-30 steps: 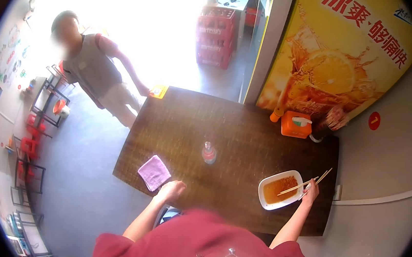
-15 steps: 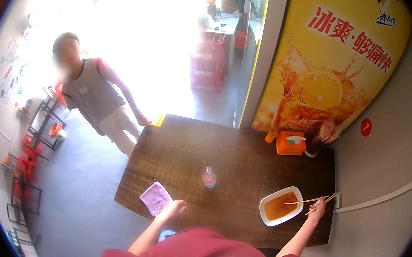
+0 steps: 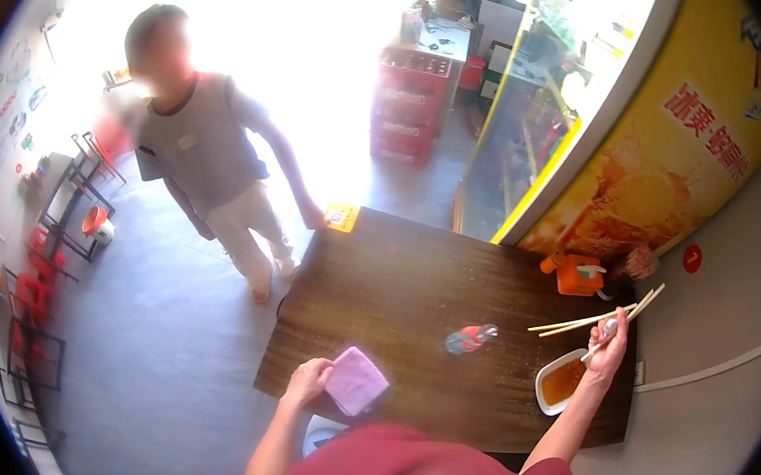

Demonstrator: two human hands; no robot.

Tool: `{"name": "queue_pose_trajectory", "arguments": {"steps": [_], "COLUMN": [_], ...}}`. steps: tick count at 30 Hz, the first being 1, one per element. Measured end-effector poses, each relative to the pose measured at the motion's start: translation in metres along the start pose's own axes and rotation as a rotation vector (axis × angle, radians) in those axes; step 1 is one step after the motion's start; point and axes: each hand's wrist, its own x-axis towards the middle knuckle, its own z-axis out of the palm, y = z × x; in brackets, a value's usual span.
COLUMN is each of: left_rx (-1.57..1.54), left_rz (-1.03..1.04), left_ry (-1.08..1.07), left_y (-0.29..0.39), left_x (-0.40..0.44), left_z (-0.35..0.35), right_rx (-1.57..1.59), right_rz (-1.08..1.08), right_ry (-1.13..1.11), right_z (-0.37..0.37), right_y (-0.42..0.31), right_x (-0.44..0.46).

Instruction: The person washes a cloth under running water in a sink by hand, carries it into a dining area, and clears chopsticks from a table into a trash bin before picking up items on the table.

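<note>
My right hand [image 3: 609, 344] is closed around several wooden chopsticks [image 3: 578, 321], raised at the right side of the table. Just below it is a white dish [image 3: 553, 396] with orange-brown liquid, partly covered by the hand. My left hand [image 3: 309, 380] is at the near left edge of the table, its fingers pressed together at the left side of a folded purple cloth [image 3: 357, 382]. Between the hands, farther back, a small glass bottle [image 3: 471, 339] with a red label appears tilted or lying.
A person [image 3: 210, 153] stands beyond the left end of the dark table [image 3: 384, 273], one hand by a yellow card [image 3: 342, 217]. An orange tissue box [image 3: 579, 275] is by the right wall. Red crates [image 3: 410, 104] stand behind; stools line the left.
My right hand has lifted the chopsticks away from the liquid. The cloth and dish now show farther right as the view turned. My left hand now meets the cloth's left side.
</note>
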Motion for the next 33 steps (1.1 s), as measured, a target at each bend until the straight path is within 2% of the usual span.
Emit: {"name": "queue_pose_trajectory", "arguments": {"steps": [5, 8, 9, 10, 12, 14, 17, 19, 21, 24, 28, 31, 33], "left_rx": [-0.153, -0.166, -0.158, -0.146, -0.152, -0.191, -0.248, -0.278, -0.304, -0.347, -0.468, -0.566, -0.595], "left_rz": [-0.156, -0.286, -0.330, -0.374, -0.436, -0.452, -0.615, -0.665, -0.708, -0.776, -0.898, -0.973, -1.001], "left_ry": [0.221, 0.274, 0.274, 0.274, 0.309, 0.399, 0.398, 0.367, 0.341, 0.344, 0.378, 0.361, 0.365], "left_y": [-0.104, -0.158, -0.163, -0.164, -0.179, -0.203, -0.226, -0.230, -0.240, -0.259, -0.262, -0.273, -0.272], "left_x": [-0.023, -0.051, -0.058, -0.067, -0.087, -0.103, -0.141, -0.162, -0.175, -0.198, -0.212, -0.214, -0.211], "left_z": [-0.061, -0.083, -0.092, -0.102, -0.104, -0.089, -0.059, -0.038, -0.020, 0.013, 0.016, 0.021, 0.015], "right_rx": [-0.001, -0.039, -0.210, -0.190, -0.289, -0.434, -0.522, -0.523, -0.479, -0.464, -0.601, -0.776, -0.765], "right_rz": [0.098, 0.209, 0.141, 0.291, 0.374, 0.475, 0.601, 0.738, 0.777, 0.649, 0.701, 0.596, 0.583], "right_ry": [-0.260, -0.296, -0.383, -0.332, -0.411, -0.521, -0.675, -0.692, -0.756, -0.795, -0.798, -0.782, -0.777], "right_z": [0.164, 0.240, 0.262, 0.281, 0.318, 0.333, 0.351, 0.358, 0.354, 0.352, 0.350, 0.339, 0.333], "right_y": [0.078, 0.142, 0.165, 0.188, 0.235, 0.288, 0.355, 0.392, 0.431, 0.481, 0.525, 0.566, 0.590], "right_x": [-0.023, -0.038, -0.046, -0.051, -0.072, -0.087, -0.121, -0.146, -0.164, -0.184, -0.191, -0.190, -0.189]}}
